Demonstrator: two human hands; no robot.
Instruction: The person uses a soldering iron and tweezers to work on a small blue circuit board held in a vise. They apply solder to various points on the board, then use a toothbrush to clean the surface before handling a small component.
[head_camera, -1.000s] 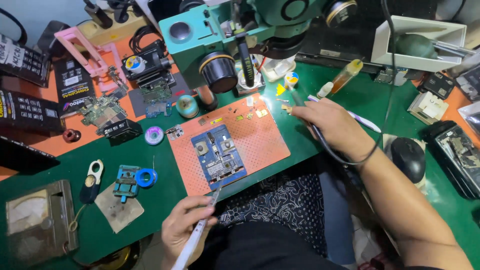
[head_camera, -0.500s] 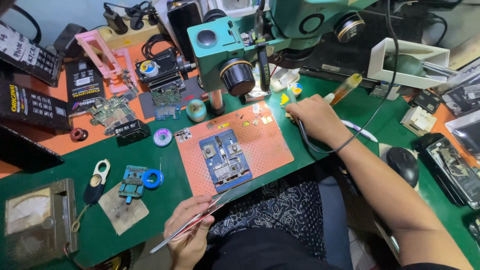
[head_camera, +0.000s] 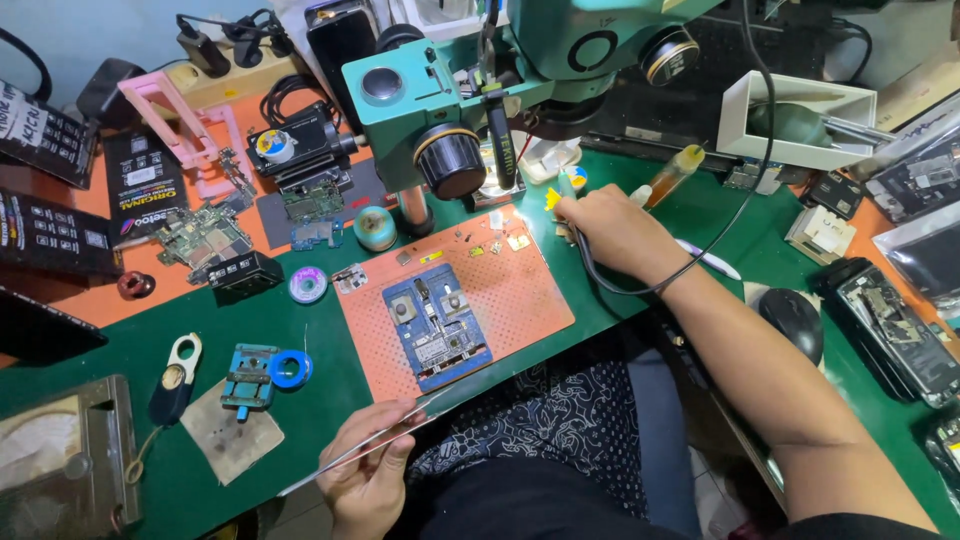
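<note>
The green desk (head_camera: 330, 430) carries an orange work mat (head_camera: 510, 290) in the middle, a blue tape roll (head_camera: 291, 369) at left and a black mouse (head_camera: 792, 322) at right.

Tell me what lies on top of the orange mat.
On the orange mat lies a blue fixture clamping a circuit board, with small loose parts near the far edge. What the fixture covers is hidden.

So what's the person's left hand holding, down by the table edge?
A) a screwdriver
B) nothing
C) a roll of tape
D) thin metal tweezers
D: the left hand pinches long thin metal tweezers, tips pointing toward the orange mat.
</note>
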